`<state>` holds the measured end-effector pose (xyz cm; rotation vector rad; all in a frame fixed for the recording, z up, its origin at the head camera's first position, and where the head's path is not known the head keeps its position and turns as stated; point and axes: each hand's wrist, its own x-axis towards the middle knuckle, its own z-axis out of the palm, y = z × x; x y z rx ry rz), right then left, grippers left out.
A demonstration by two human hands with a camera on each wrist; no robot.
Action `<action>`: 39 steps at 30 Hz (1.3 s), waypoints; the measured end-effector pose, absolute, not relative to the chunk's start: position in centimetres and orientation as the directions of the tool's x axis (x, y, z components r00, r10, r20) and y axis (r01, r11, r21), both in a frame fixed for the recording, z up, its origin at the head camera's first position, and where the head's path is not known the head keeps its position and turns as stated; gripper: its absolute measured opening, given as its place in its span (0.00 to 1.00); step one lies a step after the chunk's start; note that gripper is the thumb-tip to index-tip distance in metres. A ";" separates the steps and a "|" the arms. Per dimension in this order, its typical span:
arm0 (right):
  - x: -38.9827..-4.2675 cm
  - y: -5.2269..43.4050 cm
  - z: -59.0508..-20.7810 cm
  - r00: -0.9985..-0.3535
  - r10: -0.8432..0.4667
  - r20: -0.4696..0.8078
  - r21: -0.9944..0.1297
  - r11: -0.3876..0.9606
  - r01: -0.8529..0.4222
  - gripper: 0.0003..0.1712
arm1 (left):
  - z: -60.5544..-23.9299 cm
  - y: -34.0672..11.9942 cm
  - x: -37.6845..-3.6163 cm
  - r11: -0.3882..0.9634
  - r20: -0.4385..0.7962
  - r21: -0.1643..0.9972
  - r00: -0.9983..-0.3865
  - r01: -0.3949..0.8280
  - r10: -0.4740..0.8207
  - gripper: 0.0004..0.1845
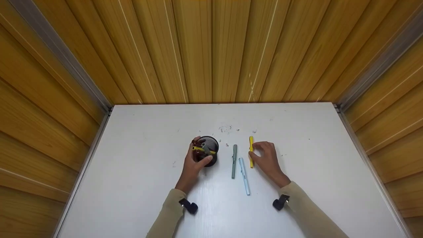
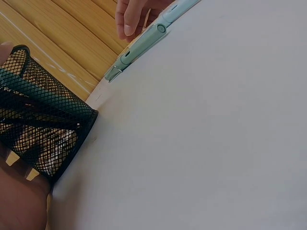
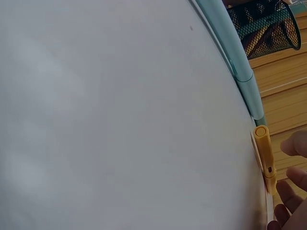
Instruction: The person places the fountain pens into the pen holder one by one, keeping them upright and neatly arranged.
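Observation:
My left hand (image 1: 192, 166) grips a black mesh pen cup (image 1: 211, 140) around its side, thumb near the front rim. Several pens stand in the cup, among them a yellow one (image 1: 199, 149); the mesh wall (image 2: 57, 96) shows dark shapes inside. My right hand (image 1: 268, 160) is at a yellow pen (image 1: 251, 162) lying on the table, thumb and fingertips close over it. In the right wrist view the fingers (image 3: 288, 194) are spread beside that pen (image 3: 264, 148), with a gap between thumb and fingers. Left of it lie a grey-green pen (image 1: 234, 162) and a light blue pen (image 1: 245, 177).
The white table (image 1: 132, 185) has small dark marks (image 1: 225, 129) behind the pens. Wood-patterned panels (image 1: 211, 49) rise along its back and both sides, with grey metal posts at the back corners. A strapped wrist device (image 1: 188, 206) sits on each sleeve.

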<state>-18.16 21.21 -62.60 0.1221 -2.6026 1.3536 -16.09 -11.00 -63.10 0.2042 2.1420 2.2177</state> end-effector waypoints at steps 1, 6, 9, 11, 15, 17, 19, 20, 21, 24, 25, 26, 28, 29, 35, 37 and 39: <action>-18.2 21.2 -62.7 -0.974 0.022 0.227 -0.794 0.583 -0.172 0.20 | -63.1 -11.0 -16.1 -0.040 0.062 0.998 -0.990 0.057 0.128 0.47; -18.3 21.3 -62.9 -0.973 0.021 0.232 -0.774 0.610 -0.171 0.21 | -63.1 -11.0 -16.1 -0.032 0.059 0.998 -0.991 0.056 0.123 0.47; -18.2 21.2 -63.0 -0.976 0.021 0.216 -0.761 0.630 -0.154 0.23 | -63.1 -11.0 -16.1 -0.033 0.055 0.998 -0.990 0.051 0.127 0.47; -18.2 21.2 -63.0 -0.979 0.021 0.205 -0.756 0.639 -0.144 0.24 | -63.1 -11.0 -16.1 -0.031 0.057 0.998 -0.990 0.053 0.130 0.48; -18.1 21.1 -63.1 -0.982 0.017 0.189 -0.750 0.647 -0.133 0.26 | -63.0 -10.9 -16.1 -0.020 0.066 0.998 -0.990 0.064 0.126 0.48; -18.1 21.1 -63.1 -0.983 0.013 0.185 -0.749 0.649 -0.133 0.27 | -63.0 -10.9 -16.1 -0.018 0.068 0.998 -0.990 0.066 0.123 0.48; -18.1 21.1 -63.1 -0.983 0.011 0.184 -0.748 0.651 -0.133 0.28 | -62.9 -10.9 -16.0 -0.023 0.068 0.998 -0.990 0.065 0.123 0.48; -18.1 21.1 -63.1 -0.982 0.009 0.186 -0.745 0.654 -0.135 0.28 | -62.9 -10.9 -16.0 -0.025 0.069 0.998 -0.990 0.066 0.125 0.48; -18.1 21.1 -63.1 -0.983 0.009 0.185 -0.743 0.656 -0.134 0.28 | -62.9 -10.9 -16.0 -0.029 0.069 0.997 -0.989 0.066 0.127 0.48; -18.1 21.1 -63.2 -0.983 0.008 0.184 -0.738 0.662 -0.133 0.27 | -63.0 -11.0 -16.0 -0.045 0.070 0.997 -0.989 0.065 0.133 0.48; -18.1 21.1 -63.2 -0.983 0.008 0.186 -0.736 0.663 -0.134 0.27 | -63.0 -11.0 -16.0 -0.046 0.070 0.997 -0.989 0.064 0.134 0.48; -18.1 21.1 -63.3 -0.982 0.008 0.191 -0.733 0.666 -0.137 0.26 | -63.0 -11.0 -16.0 -0.048 0.067 0.997 -0.989 0.061 0.132 0.49; -18.1 21.0 -63.3 -0.981 0.011 0.193 -0.728 0.672 -0.136 0.25 | -63.0 -11.1 -16.0 -0.044 0.055 0.998 -0.990 0.050 0.127 0.48; -18.1 21.0 -63.3 -0.981 0.014 0.193 -0.724 0.677 -0.133 0.24 | -63.0 -11.1 -16.0 -0.043 0.051 0.998 -0.991 0.046 0.125 0.48; -18.3 20.6 -63.3 -0.983 0.047 0.175 -0.724 0.683 -0.096 0.21 | -63.0 -11.3 -15.8 -0.036 0.041 0.999 -0.992 0.037 0.120 0.48; -18.4 20.5 -63.4 -0.984 0.058 0.171 -0.732 0.676 -0.087 0.20 | -63.0 -11.3 -15.8 -0.036 0.046 0.998 -0.992 0.042 0.121 0.49; -18.4 20.4 -63.4 -0.983 0.068 0.168 -0.734 0.674 -0.079 0.18 | -63.0 -11.3 -15.8 -0.040 0.047 0.998 -0.991 0.043 0.122 0.49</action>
